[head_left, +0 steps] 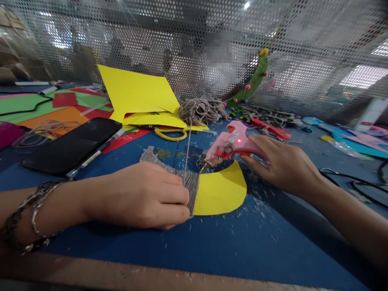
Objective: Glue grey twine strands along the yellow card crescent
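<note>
A curved yellow paper shape (pixel 222 190) lies on the blue table, its left part wrapped in grey yarn (pixel 192 188). My left hand (pixel 145 196) is closed on the wrapped part, knuckles up, with its fingertips hidden. From there a single strand of yarn runs up to a loose grey yarn heap (pixel 203 110). My right hand (pixel 281 163) grips a pink glue gun (pixel 232 143) with a small red light on. The gun's nozzle points down-left and meets the top edge of the yellow paper beside the last wraps.
Behind are yellow-handled scissors (pixel 171 135) and folded yellow card (pixel 142 91). A black phone (pixel 74 145) with a pen lies left, near coloured papers (pixel 65 100). Black cable (pixel 354 182) is at right. A perforated metal screen (pixel 169 36) stands at the back.
</note>
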`<control>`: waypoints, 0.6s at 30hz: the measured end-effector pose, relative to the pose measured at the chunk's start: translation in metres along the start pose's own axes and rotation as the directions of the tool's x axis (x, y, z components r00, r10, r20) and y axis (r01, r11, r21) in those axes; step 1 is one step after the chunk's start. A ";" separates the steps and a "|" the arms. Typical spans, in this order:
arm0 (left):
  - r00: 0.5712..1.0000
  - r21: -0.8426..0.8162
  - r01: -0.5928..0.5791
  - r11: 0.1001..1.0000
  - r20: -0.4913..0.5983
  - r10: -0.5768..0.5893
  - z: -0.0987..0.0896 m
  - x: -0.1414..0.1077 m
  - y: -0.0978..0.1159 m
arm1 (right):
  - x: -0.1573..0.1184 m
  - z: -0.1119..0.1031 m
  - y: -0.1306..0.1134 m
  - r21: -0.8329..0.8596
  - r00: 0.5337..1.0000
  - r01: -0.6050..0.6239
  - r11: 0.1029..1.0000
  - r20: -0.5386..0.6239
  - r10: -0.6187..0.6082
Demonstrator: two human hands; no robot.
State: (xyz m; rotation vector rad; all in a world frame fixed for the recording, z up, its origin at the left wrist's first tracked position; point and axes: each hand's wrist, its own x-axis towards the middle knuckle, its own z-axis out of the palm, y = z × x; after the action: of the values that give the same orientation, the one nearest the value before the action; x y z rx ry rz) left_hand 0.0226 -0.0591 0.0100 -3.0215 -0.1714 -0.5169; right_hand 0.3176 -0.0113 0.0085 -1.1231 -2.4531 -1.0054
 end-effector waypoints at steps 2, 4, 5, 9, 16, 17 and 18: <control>1.000 0.007 0.006 1.000 0.006 -0.006 0.000 0.000 0.000 | -0.001 0.001 0.001 0.016 1.000 -0.023 1.000 0.019 0.023; 1.000 0.018 0.005 1.000 0.003 -0.005 0.001 -0.001 0.000 | -0.001 0.002 0.003 0.028 0.997 -0.067 0.997 0.046 0.066; 1.000 0.022 0.004 1.000 0.003 -0.004 0.001 -0.001 0.000 | -0.001 0.003 0.005 0.030 0.993 -0.105 0.994 0.055 0.104; 0.999 0.022 0.028 0.999 0.030 -0.028 0.001 0.000 0.001 | 0.002 0.000 0.017 0.048 0.923 -0.357 0.933 0.170 0.344; 0.999 0.040 0.019 0.999 -0.036 -0.017 0.000 0.002 0.002 | -0.006 0.009 0.052 -0.039 0.692 -0.602 0.797 0.472 0.546; 0.999 0.037 0.019 0.999 -0.040 -0.017 0.000 0.002 0.002 | -0.008 0.012 0.055 -0.031 0.677 -0.598 0.801 0.516 0.525; 0.999 0.032 0.020 0.999 -0.041 -0.019 0.001 0.002 0.001 | -0.011 0.014 0.058 -0.023 0.665 -0.587 0.810 0.557 0.498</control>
State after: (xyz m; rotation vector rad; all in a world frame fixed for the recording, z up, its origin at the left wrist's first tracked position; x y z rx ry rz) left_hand 0.0244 -0.0602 0.0100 -2.9784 -0.2050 -0.5710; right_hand 0.3686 0.0188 0.0212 -2.1461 -2.2285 -0.3117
